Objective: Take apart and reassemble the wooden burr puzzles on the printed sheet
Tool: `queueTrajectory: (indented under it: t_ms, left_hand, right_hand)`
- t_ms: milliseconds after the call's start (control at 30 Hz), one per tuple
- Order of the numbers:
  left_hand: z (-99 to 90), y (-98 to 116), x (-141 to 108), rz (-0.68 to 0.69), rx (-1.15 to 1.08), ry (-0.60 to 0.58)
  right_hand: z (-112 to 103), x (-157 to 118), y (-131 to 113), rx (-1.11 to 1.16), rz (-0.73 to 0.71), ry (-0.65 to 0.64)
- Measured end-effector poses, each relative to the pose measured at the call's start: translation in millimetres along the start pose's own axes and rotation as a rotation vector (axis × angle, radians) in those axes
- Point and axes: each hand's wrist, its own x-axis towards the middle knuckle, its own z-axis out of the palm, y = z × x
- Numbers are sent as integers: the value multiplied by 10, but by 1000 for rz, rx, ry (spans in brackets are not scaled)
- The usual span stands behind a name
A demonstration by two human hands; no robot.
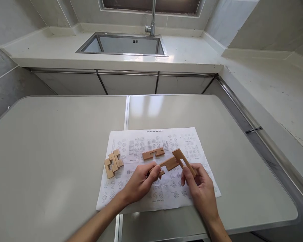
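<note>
Over printed sheet (134,160), left hand (141,181) is pinching notched block (170,163), right hand (202,183) slotted block (177,154); seemingly trial-fitting, likely needing careful alignment.

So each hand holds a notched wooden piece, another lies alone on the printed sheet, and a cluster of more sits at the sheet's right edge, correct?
Not quite: the head view shows the wooden cluster at the left edge of the printed sheet, not the right. The rest stands: left hand and right hand each hold a notched piece.
</note>
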Motion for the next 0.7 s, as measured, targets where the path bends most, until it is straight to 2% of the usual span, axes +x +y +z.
queueTrajectory:
  t_ms: [100, 500, 700]
  left_hand:
    - [1, -26, 23, -23, -21, 15]
    - [0, -52, -30, -8, 0, 95]
    - [17, -76, -40, -20, 12, 133]
  right_hand:
    - [78, 3, -9, 16, -1, -2]
    - [311, -32, 72, -50, -172, -94]
    - [338, -49, 97, -134, -265, -65]
